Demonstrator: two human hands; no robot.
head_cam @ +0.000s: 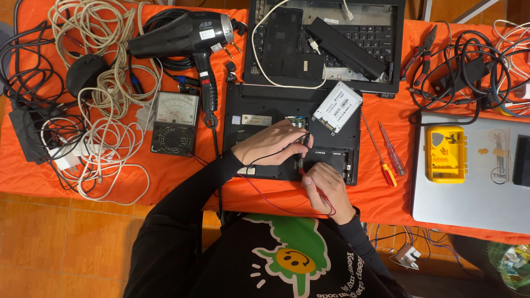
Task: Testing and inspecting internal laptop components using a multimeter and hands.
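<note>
Probes, black in the left hand point(270, 144) grip, red in the right hand point(326, 190), touch the opened laptop base point(259, 110).

Laptops: three, being one opened black base point(265, 110), one keyboard unit point(364, 41), one closed silver point(469, 187). Screwdrivers: two point(386, 149). Multimeter point(175, 122), hair dryer point(187, 36), solid-state drive point(338, 107): one each.

An opened black laptop base point(276, 118) lies underside up on an orange-covered table point(182, 165); the left hand point(271, 142) holds a black probe point(305, 139) over its middle; the right hand point(326, 190), at its near edge, holds a red probe point(307, 175); a grey drive point(337, 107) rests on its far right corner; an analog multimeter point(175, 123) sits just left of it, a black hair dryer point(187, 38) beyond that; two screwdrivers point(386, 154) lie right of it.
</note>
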